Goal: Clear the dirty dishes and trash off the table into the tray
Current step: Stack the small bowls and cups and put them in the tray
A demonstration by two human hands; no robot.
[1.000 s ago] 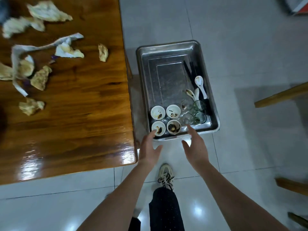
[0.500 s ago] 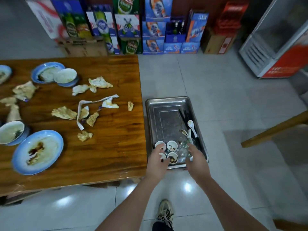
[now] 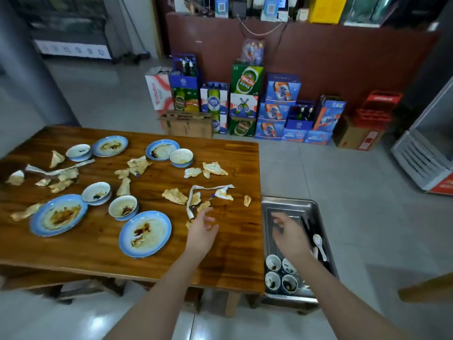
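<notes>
The left hand (image 3: 202, 231) is open, its fingers spread loose over the bench (image 3: 85, 244), right by a small paper scrap (image 3: 188, 224) and near a long white paper strip (image 3: 188, 204). The right hand (image 3: 289, 235) is open too and holds nothing, up over the shiny metal tray (image 3: 289, 200), which sits just beside the right end of the bench with four little dirty cups (image 3: 280, 273) and a white spoon (image 3: 318, 239) in it. Farther left on the bench lie crumpled napkins (image 3: 175, 196), dirty blue plates (image 3: 145, 233) and small bowls (image 3: 123, 207).
</notes>
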